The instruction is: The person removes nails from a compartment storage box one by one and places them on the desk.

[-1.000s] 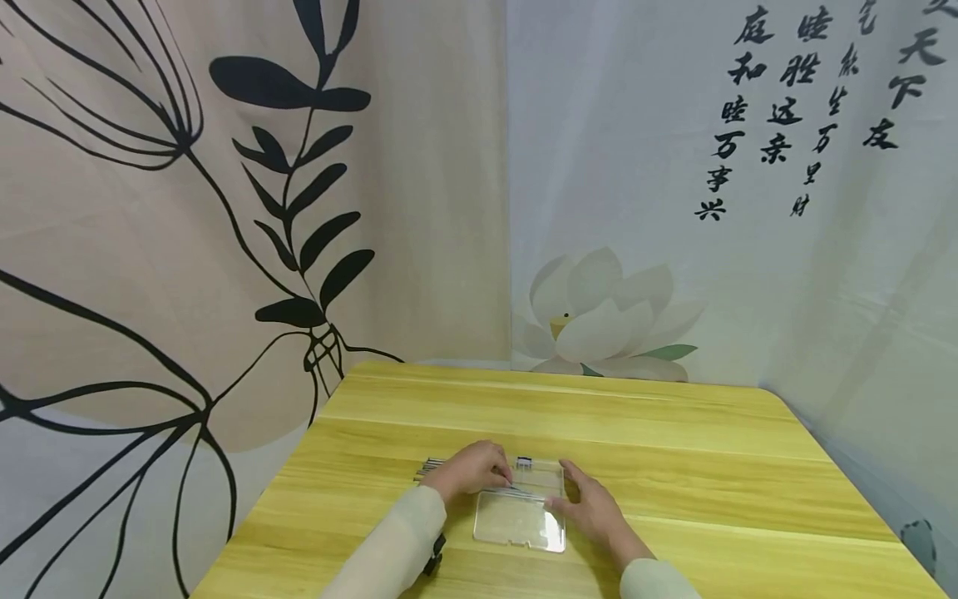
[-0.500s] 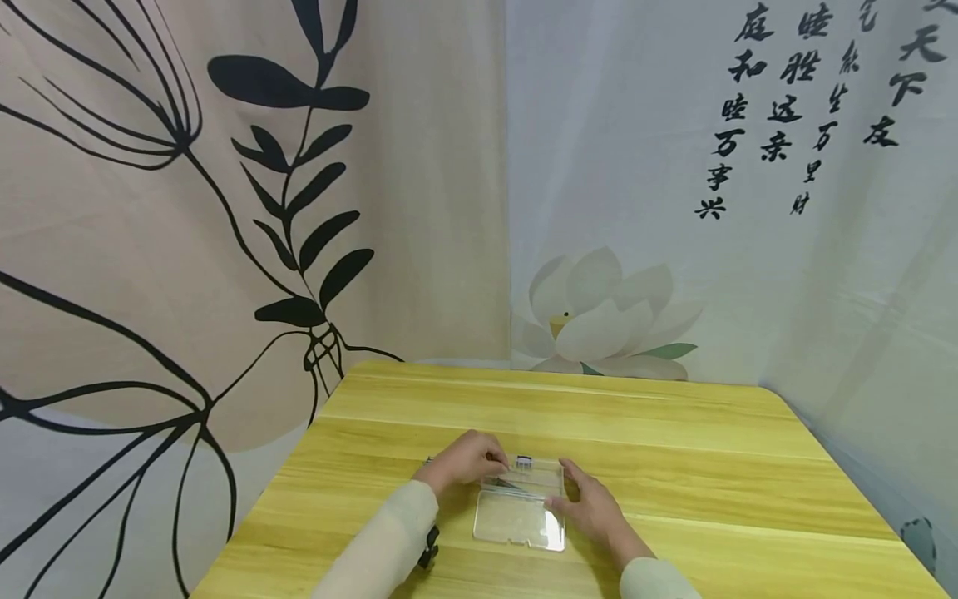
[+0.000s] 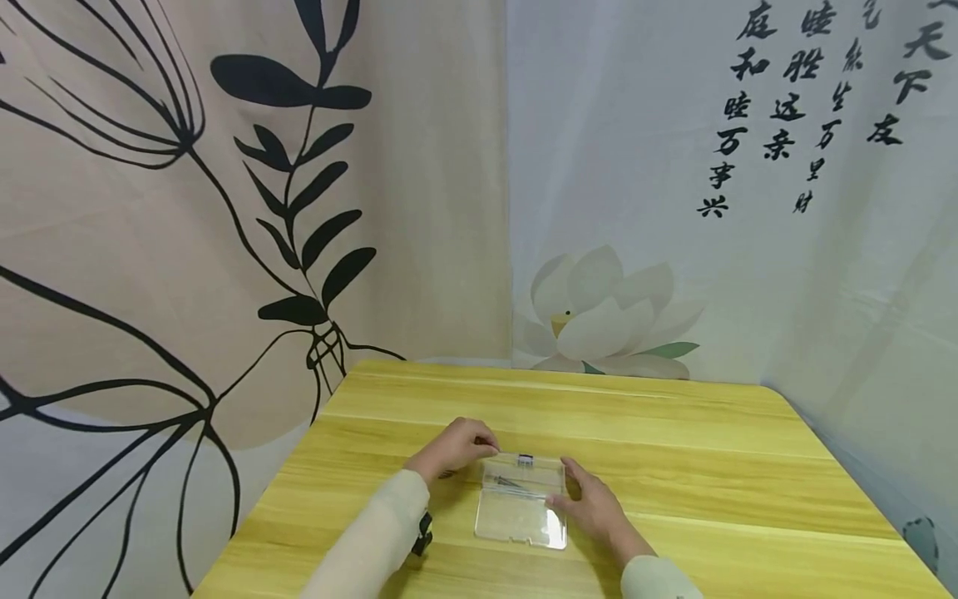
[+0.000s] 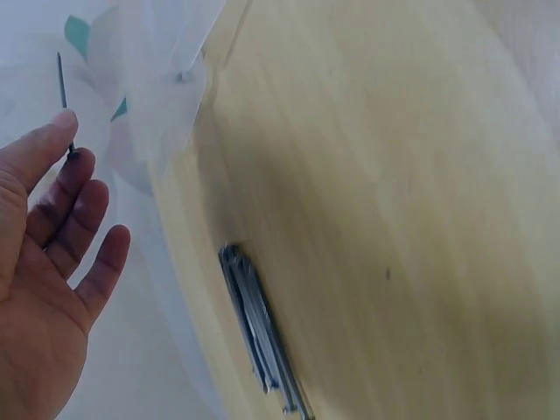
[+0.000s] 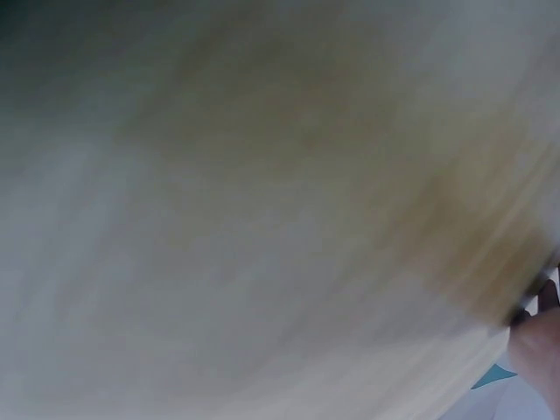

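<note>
Between thumb and forefinger my left hand (image 3: 458,445) pinches a single nail (image 4: 62,86), its pointed end up in the left wrist view. That hand is just off the far left corner of an open clear plastic box (image 3: 520,520). Several nails (image 3: 507,482) lie in the box's far half. My right hand (image 3: 595,509) holds the box by its right side, thumb near the middle and fingers at the far corner. In the right wrist view only a bit of that hand (image 5: 538,350) shows, at the edge.
A bundle of nails (image 4: 260,328) lies on the wooden table (image 3: 674,449) left of the box, mostly hidden under the left hand in the head view. A printed curtain (image 3: 441,208) hangs behind the table.
My left hand has moved up and left, away from over the box, uncovering nails inside it. The right hand and the box have stayed in place.
</note>
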A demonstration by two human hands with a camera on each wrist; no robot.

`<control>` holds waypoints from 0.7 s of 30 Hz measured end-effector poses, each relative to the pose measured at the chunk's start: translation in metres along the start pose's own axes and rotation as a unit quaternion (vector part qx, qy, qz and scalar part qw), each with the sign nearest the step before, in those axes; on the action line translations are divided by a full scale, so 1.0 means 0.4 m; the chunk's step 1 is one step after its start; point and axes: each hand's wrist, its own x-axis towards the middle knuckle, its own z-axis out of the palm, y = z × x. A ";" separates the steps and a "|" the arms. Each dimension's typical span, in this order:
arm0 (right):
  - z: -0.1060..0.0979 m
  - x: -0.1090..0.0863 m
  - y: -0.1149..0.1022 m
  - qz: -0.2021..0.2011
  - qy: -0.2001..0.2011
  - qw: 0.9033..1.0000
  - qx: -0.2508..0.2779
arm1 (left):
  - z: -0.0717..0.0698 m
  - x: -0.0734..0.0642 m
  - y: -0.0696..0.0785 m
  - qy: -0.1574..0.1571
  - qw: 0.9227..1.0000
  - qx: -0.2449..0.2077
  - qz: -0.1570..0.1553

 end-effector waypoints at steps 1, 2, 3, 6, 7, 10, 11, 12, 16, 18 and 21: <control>0.000 0.001 0.001 0.000 0.001 1.000 -0.001 | -0.004 0.000 -0.003 0.002 1.000 -0.003 -0.007; 0.000 0.002 0.002 0.001 0.001 1.000 -0.002 | -0.008 -0.001 -0.005 0.005 1.000 -0.006 -0.015; 0.001 0.003 0.003 0.002 0.002 1.000 -0.004 | -0.012 -0.002 -0.009 0.008 1.000 -0.007 -0.020; 0.001 0.003 0.003 0.002 0.004 1.000 -0.008 | -0.023 -0.005 -0.020 0.016 0.999 -0.010 -0.028; 0.002 0.003 0.003 0.000 0.004 1.000 -0.010 | -0.027 -0.007 -0.025 0.018 0.999 -0.011 -0.032; 0.001 0.003 0.003 0.002 0.004 1.000 -0.011 | -0.036 -0.014 -0.037 0.025 0.999 -0.017 -0.040; 0.001 0.004 0.003 0.001 0.004 1.000 -0.012 | -0.039 -0.017 -0.042 0.027 0.998 -0.020 -0.046; 0.001 0.004 0.004 0.002 0.004 1.000 -0.013 | -0.042 -0.019 -0.048 0.029 0.998 -0.026 -0.051; 0.000 0.003 0.002 0.002 0.004 1.000 -0.014 | -0.051 -0.030 -0.067 0.038 0.996 -0.046 -0.067; 0.000 0.002 0.002 0.002 0.004 1.000 -0.015 | -0.055 -0.037 -0.073 0.042 0.994 -0.061 -0.078; 0.000 0.002 0.000 0.000 0.004 1.000 -0.015 | -0.062 -0.046 -0.080 0.047 0.993 -0.068 -0.085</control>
